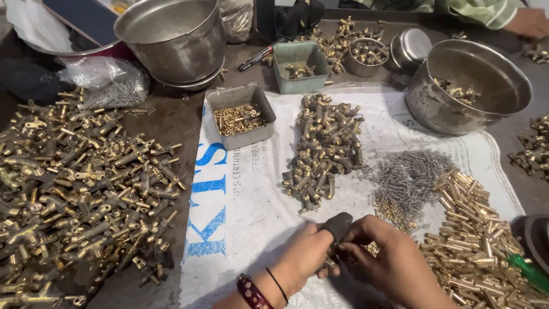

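My left hand (303, 257), with a dark finger cover on the thumb and bangles at the wrist, meets my right hand (389, 263) low in the middle of the view. Together they pinch a small brass part (372, 248) over the white printed sack (240, 217). Just beyond my hands lies a heap of small steel springs (409, 177). A pile of brass tubes (474, 234) is at my right, and a pile of assembled brass fittings (326, 146) sits farther ahead.
A big heap of brass valve bodies (80, 183) fills the left. Two small trays (240, 114) (300, 66) hold tiny parts. Steel pots (177, 37) (469, 86), a small cup (369, 56) and a pen (255, 58) stand behind. Another person's sleeve (486, 10) is top right. A green-handled tool (529, 272) lies at right.
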